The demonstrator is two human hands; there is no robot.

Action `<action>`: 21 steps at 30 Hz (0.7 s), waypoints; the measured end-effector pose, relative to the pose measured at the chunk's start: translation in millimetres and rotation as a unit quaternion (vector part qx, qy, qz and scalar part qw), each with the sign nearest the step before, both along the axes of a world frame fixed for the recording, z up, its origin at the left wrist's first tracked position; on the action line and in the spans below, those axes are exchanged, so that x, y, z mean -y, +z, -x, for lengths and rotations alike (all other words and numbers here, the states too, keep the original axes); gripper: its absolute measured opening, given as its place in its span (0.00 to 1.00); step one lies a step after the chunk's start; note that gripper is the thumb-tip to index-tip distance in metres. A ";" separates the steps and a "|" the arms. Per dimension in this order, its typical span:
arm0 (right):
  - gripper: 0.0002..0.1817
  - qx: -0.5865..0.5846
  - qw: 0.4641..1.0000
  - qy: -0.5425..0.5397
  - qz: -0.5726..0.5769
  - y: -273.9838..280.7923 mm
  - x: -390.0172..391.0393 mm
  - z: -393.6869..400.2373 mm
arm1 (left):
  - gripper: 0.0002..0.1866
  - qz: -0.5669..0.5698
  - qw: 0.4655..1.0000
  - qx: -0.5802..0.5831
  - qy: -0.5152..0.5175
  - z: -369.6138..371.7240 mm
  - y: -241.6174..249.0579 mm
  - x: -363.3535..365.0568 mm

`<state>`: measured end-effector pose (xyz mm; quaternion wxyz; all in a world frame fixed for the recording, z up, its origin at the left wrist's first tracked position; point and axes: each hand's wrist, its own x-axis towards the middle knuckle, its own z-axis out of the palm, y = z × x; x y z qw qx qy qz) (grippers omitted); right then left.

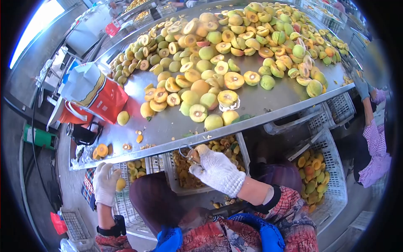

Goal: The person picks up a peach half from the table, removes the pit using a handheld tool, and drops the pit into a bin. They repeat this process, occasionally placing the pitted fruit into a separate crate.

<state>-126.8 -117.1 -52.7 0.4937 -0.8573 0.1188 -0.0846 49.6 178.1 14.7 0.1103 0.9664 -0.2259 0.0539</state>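
Observation:
My right hand, in a white knitted glove, is wrapped around a pitting tool. The tool's curved metal loop points toward the table's front edge. Beneath that hand is a white crate of peach scraps and pits. My left hand, gloved too, is at the lower left with its fingers apart and bent. A yellow peach half shows just beside its palm, over another white crate. Cut peaches, many with pits showing, are heaped on the metal table.
A red and white bag and a black flask stand at the table's left end. On the right, a crate of peach halves sits on the floor. Another person's striped sleeve is at the right edge.

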 end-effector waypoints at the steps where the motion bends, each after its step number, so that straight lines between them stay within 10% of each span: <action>1: 0.15 0.005 1.000 -0.005 -0.015 -1.9 -1.2 0.6 | 0.18 0.059 0.998 -0.001 -0.023 -7.4 -1.2 7.8; 4: 0.15 0.025 0.999 -0.016 -0.045 -3.1 -2.2 2.3 | 0.21 0.164 0.979 -0.045 -0.114 -5.4 1.9 86.8; 10: 0.19 0.106 0.992 -0.064 -0.003 -9.5 5.9 -0.7 | 0.22 0.018 0.915 0.073 -0.397 -30.0 -56.7 247.1; 21: 0.19 0.086 0.990 -0.068 -0.090 10.0 21.8 5.9 | 0.16 -0.149 0.925 -0.025 -0.349 -25.0 -74.8 297.4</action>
